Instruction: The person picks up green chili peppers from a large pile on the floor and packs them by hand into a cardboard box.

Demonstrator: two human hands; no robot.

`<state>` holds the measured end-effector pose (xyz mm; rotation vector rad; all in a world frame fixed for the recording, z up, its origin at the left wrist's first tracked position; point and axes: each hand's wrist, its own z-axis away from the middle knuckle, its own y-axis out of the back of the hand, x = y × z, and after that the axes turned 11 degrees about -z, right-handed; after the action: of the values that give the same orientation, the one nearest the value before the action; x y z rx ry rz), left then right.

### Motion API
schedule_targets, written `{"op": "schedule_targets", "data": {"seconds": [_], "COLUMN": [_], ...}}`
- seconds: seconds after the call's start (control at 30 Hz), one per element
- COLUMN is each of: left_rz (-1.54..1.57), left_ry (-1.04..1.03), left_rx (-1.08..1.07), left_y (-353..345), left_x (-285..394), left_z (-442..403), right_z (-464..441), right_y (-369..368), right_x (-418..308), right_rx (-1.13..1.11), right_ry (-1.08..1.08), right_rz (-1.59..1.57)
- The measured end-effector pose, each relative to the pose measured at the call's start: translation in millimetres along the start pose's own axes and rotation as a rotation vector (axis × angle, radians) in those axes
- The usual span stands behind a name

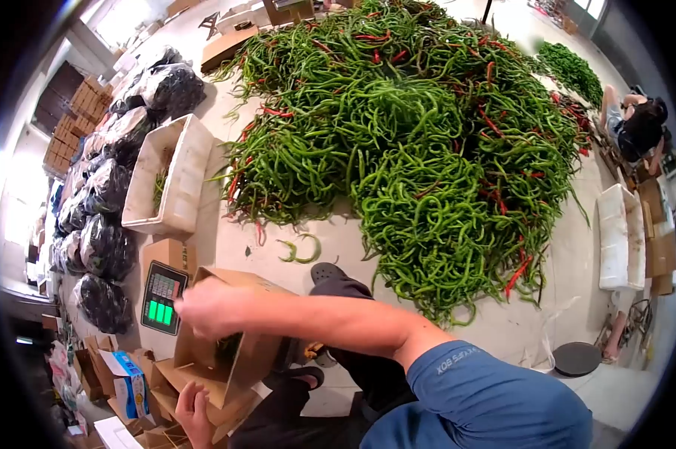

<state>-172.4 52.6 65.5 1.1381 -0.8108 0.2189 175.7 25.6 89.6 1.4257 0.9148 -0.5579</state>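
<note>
My right hand [209, 308] is at the right edge of a scale's display panel [163, 298] with green lit digits and a keypad. Its fingers are bent and blurred, and their tips are partly hidden. Below that forearm stands an open cardboard box [259, 359], with a bit of green showing inside. My left hand [194, 410] is beside the box's lower flap, its fingers loosely bent and apart, with nothing visible in them. In front of my feet a large heap of green chili peppers [420, 202], mixed with red ones, covers the floor.
A white foam box [185, 176] stands left of the heap, near several black plastic bags [102, 247]. More cartons [102, 367] crowd the lower left. Another foam box [613, 239] and a round black stool [577, 359] are at right. A person [637, 127] sits at far right.
</note>
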Motion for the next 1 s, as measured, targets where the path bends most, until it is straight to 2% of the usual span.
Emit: {"op": "schedule_targets", "data": {"seconds": [0.07, 0.13, 0.17, 0.2, 0.23, 0.27, 0.33, 0.37, 0.4, 0.47, 0.53, 0.6, 0.7, 0.73, 0.87, 0.93, 1.0], "left_rz": [0.053, -0.062, -0.125, -0.078, -0.033, 0.010, -0.066, -0.102, -0.136, -0.167, -0.232, -0.270, -0.310, -0.303, -0.320, -0.323, -0.336], "left_ry": [0.046, 0.212, 0.298, 0.297, 0.298, 0.302, 0.244, 0.232, 0.217, 0.175, 0.113, 0.092, 0.087, 0.082, 0.050, 0.068, 0.082], "left_rx": [0.174, 0.329, 0.400, 0.467, 0.530, 0.593, 0.536, 0.504, 0.476, 0.448, 0.431, 0.427, 0.369, 0.342, 0.328, 0.331, 0.320], "left_y": [-4.0, -14.5, -15.4, -11.3, -6.9, -4.1, -8.0, -11.9, -15.0, -17.0, -19.3, -25.0, -28.4, -29.5, -33.3, -37.2, -36.0], "left_x": [-15.6, -82.4, -107.1, -110.3, -107.5, -104.4, -94.8, -87.4, -81.9, -82.3, -84.1, -75.0, -64.4, -66.9, -63.8, -51.6, -48.7], "left_z": [26.9, 41.0, 44.3, 47.1, 49.3, 50.5, 46.9, 44.1, 41.2, 39.4, 34.6, 32.2, 28.6, 26.1, 21.4, 19.5, 17.3], "right_z": [40.6, 83.5, 103.5, 128.5, 158.4, 200.0, 269.8, 311.4, 344.5, 389.7, 411.8, 413.6, 373.4, 348.4, 283.7, 266.5, 251.7], "right_y": [24.5, 19.6, 15.5, 12.4, 7.3, -3.1, -48.7, -87.9, -120.4, -162.2, -190.2, -204.1, -173.6, -150.0, -48.5, -5.0, 31.6], "right_x": [10.4, 56.9, 94.7, 124.2, 150.6, 167.0, 212.5, 234.5, 245.8, 241.6, 233.6, 244.8, 258.0, 258.5, 315.2, 357.7, 378.2], "right_rx": [0.178, 0.417, 0.442, 0.443, 0.413, 0.435, 0.313, 0.345, 0.252, -0.066, -0.169, -0.119, 0.062, 0.145, 0.581, 0.652, 0.594], "right_ry": [-0.038, -0.050, -0.168, -0.323, -0.579, -0.514, -0.890, -0.879, -0.974, -1.115, -1.150, -1.141, -1.029, -1.064, -0.869, -0.787, -0.874], "right_rz": [-0.106, -0.227, -0.231, -0.162, -0.137, -0.056, 0.026, 0.117, 0.098, -0.023, -0.070, -0.037, 0.079, 0.104, 0.458, 0.893, 0.959]}}
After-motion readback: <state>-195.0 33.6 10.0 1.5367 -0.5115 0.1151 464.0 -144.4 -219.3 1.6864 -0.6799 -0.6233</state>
